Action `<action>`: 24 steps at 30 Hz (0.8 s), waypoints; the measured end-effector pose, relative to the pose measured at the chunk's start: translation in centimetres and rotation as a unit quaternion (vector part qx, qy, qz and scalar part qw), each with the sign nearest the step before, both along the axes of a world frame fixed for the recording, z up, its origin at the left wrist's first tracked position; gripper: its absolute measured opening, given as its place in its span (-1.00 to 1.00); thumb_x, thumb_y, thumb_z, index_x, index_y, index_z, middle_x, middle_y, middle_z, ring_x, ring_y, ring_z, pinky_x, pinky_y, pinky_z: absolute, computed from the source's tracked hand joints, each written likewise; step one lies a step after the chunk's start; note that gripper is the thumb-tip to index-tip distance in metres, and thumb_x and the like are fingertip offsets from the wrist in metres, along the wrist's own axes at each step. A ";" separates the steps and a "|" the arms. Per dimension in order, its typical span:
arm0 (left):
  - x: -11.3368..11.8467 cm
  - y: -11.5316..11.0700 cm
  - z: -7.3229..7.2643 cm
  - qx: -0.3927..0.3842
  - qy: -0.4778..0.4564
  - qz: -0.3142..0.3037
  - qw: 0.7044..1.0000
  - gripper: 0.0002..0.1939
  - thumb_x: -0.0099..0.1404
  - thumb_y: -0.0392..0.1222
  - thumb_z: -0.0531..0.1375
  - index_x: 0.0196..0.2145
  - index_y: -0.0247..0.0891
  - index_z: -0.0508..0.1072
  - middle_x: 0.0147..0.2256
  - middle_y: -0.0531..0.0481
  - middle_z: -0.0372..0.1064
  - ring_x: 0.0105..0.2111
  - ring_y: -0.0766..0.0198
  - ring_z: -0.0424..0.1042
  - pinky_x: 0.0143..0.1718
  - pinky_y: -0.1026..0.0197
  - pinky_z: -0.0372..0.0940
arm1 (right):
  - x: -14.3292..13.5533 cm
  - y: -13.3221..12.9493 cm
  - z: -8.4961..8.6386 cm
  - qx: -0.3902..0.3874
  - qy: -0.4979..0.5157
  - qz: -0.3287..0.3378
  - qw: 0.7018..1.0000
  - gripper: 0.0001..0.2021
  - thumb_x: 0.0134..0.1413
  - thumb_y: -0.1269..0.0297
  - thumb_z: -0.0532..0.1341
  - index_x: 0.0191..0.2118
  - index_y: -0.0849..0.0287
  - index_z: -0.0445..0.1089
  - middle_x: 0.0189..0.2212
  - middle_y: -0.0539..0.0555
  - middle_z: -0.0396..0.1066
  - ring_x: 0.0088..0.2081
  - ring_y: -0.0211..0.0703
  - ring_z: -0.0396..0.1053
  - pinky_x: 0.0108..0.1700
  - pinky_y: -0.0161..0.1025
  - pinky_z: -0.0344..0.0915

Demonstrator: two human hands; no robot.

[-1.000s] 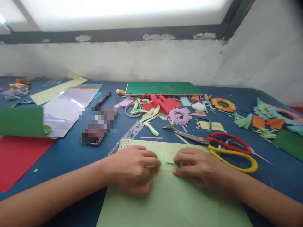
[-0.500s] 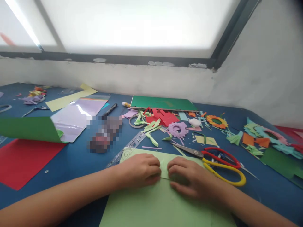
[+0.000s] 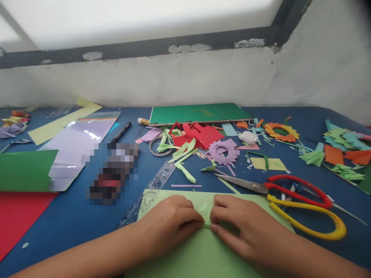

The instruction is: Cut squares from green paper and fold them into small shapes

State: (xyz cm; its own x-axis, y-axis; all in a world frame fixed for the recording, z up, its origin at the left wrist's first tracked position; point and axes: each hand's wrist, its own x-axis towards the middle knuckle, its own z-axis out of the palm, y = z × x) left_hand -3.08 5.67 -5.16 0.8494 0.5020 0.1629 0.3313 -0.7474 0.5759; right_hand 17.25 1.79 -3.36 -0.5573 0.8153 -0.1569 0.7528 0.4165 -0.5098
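A small folded piece of light green paper (image 3: 204,211) sits between my hands, partly hidden by the fingers. My left hand (image 3: 175,220) pinches its left side, thumb against bent fingers. On the other side, my right hand (image 3: 240,220) pinches it with thumb and fingertips. Both hands rest over a large light green sheet (image 3: 194,256) lying flat. Beside my right hand lie scissors (image 3: 261,188) with one red and one yellow handle, blades pointing left. A clear plastic ruler (image 3: 158,179) runs out from under the sheet's upper left corner.
Red paper scraps (image 3: 199,135), a purple paper ring (image 3: 223,151) and a tape roll (image 3: 158,146) lie beyond the sheet. A green board (image 3: 199,112) stands near the wall. Orange ring (image 3: 281,132) is at right; black marker (image 3: 121,131) and red sheet (image 3: 23,216) are left.
The view has tilted down and come closer to the table. My hands have drawn nearer each other, and the fingertips now almost meet at the small folded paper.
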 end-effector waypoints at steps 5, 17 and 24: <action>0.4 -0.1 0.2 -0.027 0.034 0.017 0.999 -0.84 0.30 -0.31 0.08 -0.35 -0.26 0.46 -0.45 0.03 0.40 -0.44 0.30 0.35 -0.39 0.31 0.17 | -0.6 0.4 0.6 -0.026 -0.030 -0.017 0.999 -0.87 0.07 0.43 0.07 -0.46 0.14 0.26 -0.46 -0.02 0.23 -0.43 -0.22 0.25 -0.44 -0.31 0.07; 0.6 0.2 0.2 -0.070 0.079 0.040 0.994 -0.89 0.15 -0.20 0.27 -0.32 -0.22 0.50 -0.44 0.03 0.37 -0.37 0.25 0.37 -0.35 0.31 0.19 | -1.3 0.1 1.1 -0.015 -0.046 -0.035 0.998 -0.89 0.04 0.46 0.05 -0.43 0.16 0.25 -0.43 0.00 0.24 -0.39 -0.23 0.25 -0.42 -0.34 0.07; 1.2 -0.1 0.7 -0.108 0.068 0.108 0.986 -0.97 0.14 -0.32 0.25 -0.42 -0.25 0.50 -0.41 0.06 0.37 -0.39 0.32 0.35 -0.34 0.36 0.19 | -1.4 -0.5 0.1 0.036 -0.055 -0.050 0.997 -0.89 0.09 0.41 0.05 -0.44 0.18 0.24 -0.41 0.02 0.25 -0.39 -0.22 0.24 -0.43 -0.32 0.04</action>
